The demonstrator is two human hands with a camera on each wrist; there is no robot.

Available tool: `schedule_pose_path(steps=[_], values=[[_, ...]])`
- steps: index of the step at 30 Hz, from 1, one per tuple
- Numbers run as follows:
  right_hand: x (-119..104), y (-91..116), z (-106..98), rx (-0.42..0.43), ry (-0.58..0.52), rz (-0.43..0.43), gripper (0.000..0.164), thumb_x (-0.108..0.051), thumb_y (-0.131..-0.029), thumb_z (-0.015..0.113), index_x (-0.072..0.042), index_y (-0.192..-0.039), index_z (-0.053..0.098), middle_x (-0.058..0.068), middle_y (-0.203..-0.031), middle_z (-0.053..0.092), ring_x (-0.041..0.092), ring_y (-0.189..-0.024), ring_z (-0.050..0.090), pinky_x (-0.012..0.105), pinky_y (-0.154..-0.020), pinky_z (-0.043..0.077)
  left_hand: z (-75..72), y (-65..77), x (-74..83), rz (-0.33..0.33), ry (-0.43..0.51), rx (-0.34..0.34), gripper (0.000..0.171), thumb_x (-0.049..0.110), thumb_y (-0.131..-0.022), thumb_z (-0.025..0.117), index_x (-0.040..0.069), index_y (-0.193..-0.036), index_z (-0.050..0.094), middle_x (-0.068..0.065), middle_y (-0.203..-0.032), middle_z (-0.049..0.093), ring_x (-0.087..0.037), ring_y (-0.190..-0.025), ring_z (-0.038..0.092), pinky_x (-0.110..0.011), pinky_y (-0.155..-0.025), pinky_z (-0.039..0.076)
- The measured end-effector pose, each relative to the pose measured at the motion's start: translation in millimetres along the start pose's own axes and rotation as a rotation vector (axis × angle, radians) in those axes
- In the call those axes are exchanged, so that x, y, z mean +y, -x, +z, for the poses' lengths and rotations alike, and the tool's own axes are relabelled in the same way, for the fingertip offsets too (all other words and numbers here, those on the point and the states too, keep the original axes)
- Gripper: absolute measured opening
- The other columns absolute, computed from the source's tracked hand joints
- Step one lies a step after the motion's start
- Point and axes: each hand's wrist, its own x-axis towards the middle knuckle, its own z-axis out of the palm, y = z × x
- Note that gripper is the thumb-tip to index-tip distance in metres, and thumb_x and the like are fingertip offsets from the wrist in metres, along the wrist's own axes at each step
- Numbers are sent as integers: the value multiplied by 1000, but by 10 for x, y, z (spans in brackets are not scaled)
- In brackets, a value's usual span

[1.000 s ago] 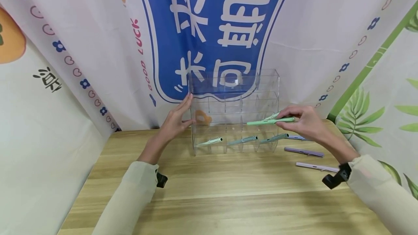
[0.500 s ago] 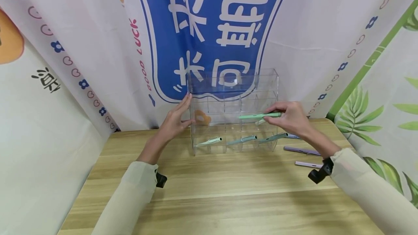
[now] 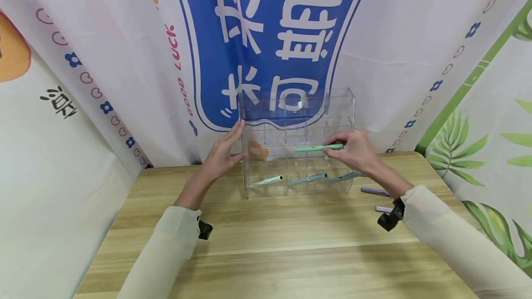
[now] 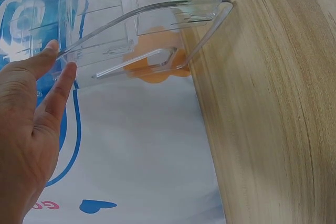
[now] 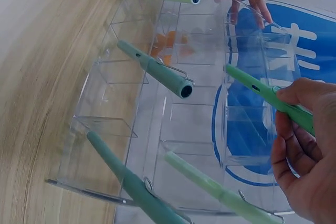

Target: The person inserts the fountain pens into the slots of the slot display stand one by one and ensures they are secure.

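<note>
A clear acrylic pen rack (image 3: 297,126) with tiered compartments stands on the wooden table. My left hand (image 3: 223,153) rests against its left side with fairly straight fingers; the left wrist view shows fingertips touching the clear side panel (image 4: 142,72). With my right hand (image 3: 351,150) I pinch a bright green pen (image 5: 257,88), level before the rack's middle tiers. In the bottom tier lie a pale green pen (image 3: 268,180), a teal pen (image 3: 309,178) and a dark teal pen (image 5: 121,169). One tier up, at the right end, a light green pen (image 5: 210,187) sits, mostly hidden in the head view.
Right of the rack, a dark purple pen (image 3: 374,191) and a lilac pen (image 3: 383,209) lie on the wooden table (image 3: 266,248), partly covered by my right arm. A printed cloth (image 3: 386,36) hangs close behind the rack.
My right hand has carried the bright green pen leftward and slightly up, from the rack's right edge to in front of its middle tiers. My left hand stays against the rack's side.
</note>
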Motion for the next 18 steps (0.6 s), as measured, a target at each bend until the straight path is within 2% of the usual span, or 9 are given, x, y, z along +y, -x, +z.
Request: schedule_pose_path(steps=[7, 14, 18], values=[[21, -30, 114, -3, 11, 27, 9, -4, -90, 82, -2, -98, 83, 13, -93, 79, 24, -72, 72, 20, -59, 59, -18, 3, 15, -21, 0, -13, 100, -11, -85, 83, 2, -166, 26, -21, -173, 19, -42, -151, 39, -37, -94, 64], [51, -45, 210, -8, 20, 42, 9, -3, -89, 83, -1, -98, 83, 14, -94, 80, 18, -68, 69, 18, -57, 56, -18, 4, 13, -21, 0, -16, 100, -11, -85, 82, 2, -166, 25, -21, -173, 18, -43, -151, 39, -38, -96, 63], [68, -57, 253, -12, 23, 47, 10, -4, -89, 83, 0, -98, 82, 16, -95, 80, 20, -69, 69, 19, -58, 56, -17, 4, 12, -18, -4, -15, 99, -11, -85, 82, 1, -165, 26, -22, -173, 18, -44, -151, 40, -38, -96, 63]])
